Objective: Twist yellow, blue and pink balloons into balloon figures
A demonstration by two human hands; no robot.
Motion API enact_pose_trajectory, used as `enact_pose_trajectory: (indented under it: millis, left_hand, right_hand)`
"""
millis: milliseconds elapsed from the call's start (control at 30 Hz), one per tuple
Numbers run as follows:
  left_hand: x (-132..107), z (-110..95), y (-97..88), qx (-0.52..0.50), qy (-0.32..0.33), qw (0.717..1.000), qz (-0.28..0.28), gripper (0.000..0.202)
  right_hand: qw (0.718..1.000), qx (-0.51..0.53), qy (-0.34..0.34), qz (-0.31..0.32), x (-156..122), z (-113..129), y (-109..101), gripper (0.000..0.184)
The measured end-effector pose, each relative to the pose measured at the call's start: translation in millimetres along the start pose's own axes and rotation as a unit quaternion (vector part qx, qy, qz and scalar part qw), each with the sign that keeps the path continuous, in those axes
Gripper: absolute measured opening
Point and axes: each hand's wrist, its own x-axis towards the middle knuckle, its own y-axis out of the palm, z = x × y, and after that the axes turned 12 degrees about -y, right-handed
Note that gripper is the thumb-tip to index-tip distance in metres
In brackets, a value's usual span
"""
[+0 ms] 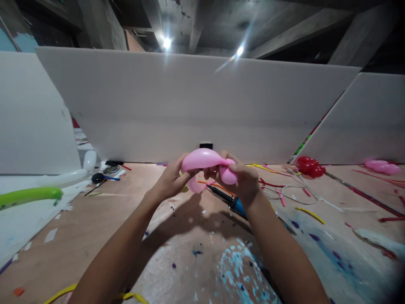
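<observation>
Both my hands hold a pink long balloon above the wooden table, bent into segments. My left hand grips its left part, fingers curled round it. My right hand pinches the right-hand bubble, fingers closed on it. Another pink bubble of the same balloon hangs below between the hands. Under my right wrist lies a balloon pump with a black nozzle and a blue body.
A green long balloon and a white one lie at left on white paper. A red balloon cluster and a pink balloon sit at right. Uninflated balloon strips, cords and scraps litter the paint-stained table. White partition boards stand behind.
</observation>
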Motion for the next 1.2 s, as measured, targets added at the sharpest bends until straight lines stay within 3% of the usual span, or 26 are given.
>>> enact_pose_trajectory:
  millis: [100,167,233,367,500,600,700,800,867,933,1000,1100,1200]
  left_hand:
    - [-6,-9,5.9,0.042,-0.017,0.991,-0.126,0.033]
    - [-12,-18,8.1,0.104,-0.019,0.981,-0.162,0.039]
    - [-16,-27,9.3,0.158,-0.003,0.978,-0.138,0.04]
    - [-16,-31,10.5,0.2,0.078,0.973,-0.086,0.032]
    - [-11,-23,14.8,0.211,0.069,0.97,-0.103,0.023]
    - [-9,-22,16.4,0.184,0.016,0.979,-0.081,0.022]
    - [-7,-24,12.4,0.055,-0.074,0.996,0.009,0.032]
    - [-5,-24,6.9,-0.121,-0.153,0.972,0.133,0.039]
    - [-4,-22,5.1,-0.189,-0.179,0.949,0.179,0.041]
    - [-3,-19,4.7,-0.187,-0.184,0.95,0.167,0.041]
    - [-2,-17,4.6,-0.144,-0.181,0.966,0.116,0.04]
    - [-1,-15,4.6,-0.086,-0.171,0.978,0.081,0.041]
    - [-2,-14,7.3,-0.004,-0.146,0.988,0.046,0.036]
  right_hand:
    - [0.999,0.024,-0.022,0.005,4,-8,-1,0.059]
    - [0.998,-0.02,-0.014,0.052,6,-16,3,0.071]
    - [0.994,-0.092,-0.028,0.043,5,-22,11,0.064]
    - [0.975,-0.16,-0.085,-0.13,3,-24,29,0.036]
    - [0.975,-0.142,-0.062,-0.162,4,-22,33,0.033]
    - [0.981,-0.119,-0.05,-0.145,4,-25,28,0.03]
    - [0.994,-0.081,-0.011,-0.078,3,-27,21,0.026]
    - [0.998,-0.043,0.037,-0.009,1,-26,13,0.042]
    - [0.998,-0.032,0.058,0.017,0,-24,9,0.046]
    - [0.997,-0.032,0.071,0.015,-1,-21,7,0.048]
    - [0.997,-0.04,0.068,-0.019,0,-19,7,0.044]
    - [0.992,-0.068,0.023,-0.105,5,-18,9,0.034]
    - [0.98,-0.129,-0.026,-0.15,9,-21,12,0.036]
